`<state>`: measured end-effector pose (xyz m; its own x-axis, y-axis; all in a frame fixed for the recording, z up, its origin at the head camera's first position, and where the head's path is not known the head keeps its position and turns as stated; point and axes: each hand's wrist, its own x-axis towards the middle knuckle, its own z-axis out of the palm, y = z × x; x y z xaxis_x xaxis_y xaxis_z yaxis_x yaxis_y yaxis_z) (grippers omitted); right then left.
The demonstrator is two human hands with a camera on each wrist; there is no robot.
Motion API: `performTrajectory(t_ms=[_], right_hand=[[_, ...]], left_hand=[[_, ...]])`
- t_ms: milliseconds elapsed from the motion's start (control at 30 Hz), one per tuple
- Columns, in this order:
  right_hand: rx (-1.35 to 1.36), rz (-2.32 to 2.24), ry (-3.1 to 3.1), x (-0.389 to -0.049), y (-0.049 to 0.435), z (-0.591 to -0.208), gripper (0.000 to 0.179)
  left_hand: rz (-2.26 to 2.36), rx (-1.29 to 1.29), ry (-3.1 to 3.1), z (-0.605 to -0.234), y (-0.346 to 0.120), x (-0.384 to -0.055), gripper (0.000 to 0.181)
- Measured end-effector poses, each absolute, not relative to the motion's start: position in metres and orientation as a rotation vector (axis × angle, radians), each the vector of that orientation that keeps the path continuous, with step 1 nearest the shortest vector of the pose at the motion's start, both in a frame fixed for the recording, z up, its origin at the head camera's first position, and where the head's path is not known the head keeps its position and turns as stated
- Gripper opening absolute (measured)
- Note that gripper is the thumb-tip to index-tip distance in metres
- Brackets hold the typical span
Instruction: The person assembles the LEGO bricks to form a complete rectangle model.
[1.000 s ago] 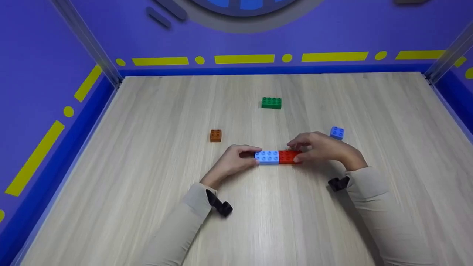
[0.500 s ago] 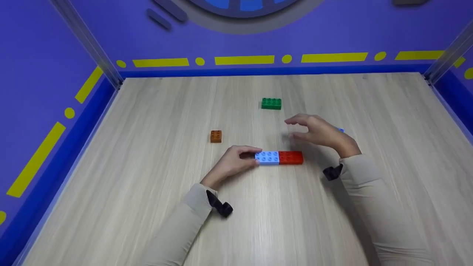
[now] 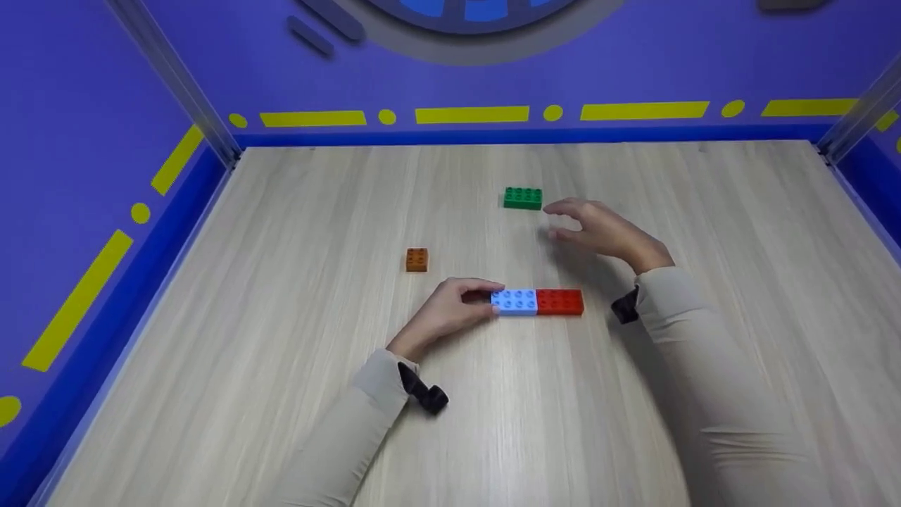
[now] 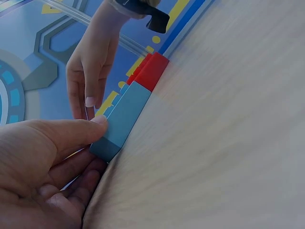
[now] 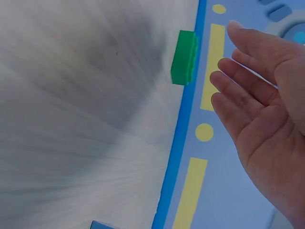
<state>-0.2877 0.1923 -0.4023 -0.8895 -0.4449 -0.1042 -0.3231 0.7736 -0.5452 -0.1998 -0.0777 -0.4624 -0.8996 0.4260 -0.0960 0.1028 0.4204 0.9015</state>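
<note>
While the left hand (image 3: 448, 304) pinches one end of the light blue brick (image 3: 515, 303) between thumb and fingers, I read the step as an approach on the green brick (image 3: 523, 199). Light blue sits on the table (image 3: 295, 296), red brick (image 3: 561, 303) end to end with it on the side toward the table's right edge, no gap that I can see; can't tell how they're joined, if at all. Right hand (image 3: 607, 231) is wide, thumb apart from loosely bent fingers, nothing in it; it hovers just beside green, apart from it in the right wrist view. Green lies studs up toward the far edge, about midway between the far corners. Orange brick (image 3: 417, 260) is nearest the left edge, untouched. Blue sliver (image 5: 99, 225) at the bottom of the right wrist view, too little to identify. Next move, my call: lower the right hand, straddle green, narrow onto it, lift. I'd want the left pinch steady so the row doesn't shift.
</note>
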Motion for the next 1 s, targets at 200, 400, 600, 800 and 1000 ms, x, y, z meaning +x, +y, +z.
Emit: performTrajectory(t_ms=[200,400,600,800,1000], right_hand=[[-0.6,-0.794,2.711,-0.299,0.191,-0.407,0.049],[-0.555,-0.784,2.699,-0.309,0.187,-0.406,0.053],[-0.501,-0.766,2.649,-0.321,0.187,-0.405,0.054],[-0.434,-0.757,2.627,-0.33,0.19,-0.407,0.055],[-0.37,-0.77,2.606,-0.34,0.176,-0.41,0.06]], left_hand=[[1.489,0.468,2.373,-0.464,-0.077,-0.2,0.034],[1.475,0.467,2.37,-0.463,-0.079,-0.2,0.034],[1.47,0.483,2.375,-0.465,-0.077,-0.2,0.035],[1.467,0.478,2.363,-0.465,-0.072,-0.2,0.036],[1.459,0.459,2.379,-0.464,-0.078,-0.201,0.035]])
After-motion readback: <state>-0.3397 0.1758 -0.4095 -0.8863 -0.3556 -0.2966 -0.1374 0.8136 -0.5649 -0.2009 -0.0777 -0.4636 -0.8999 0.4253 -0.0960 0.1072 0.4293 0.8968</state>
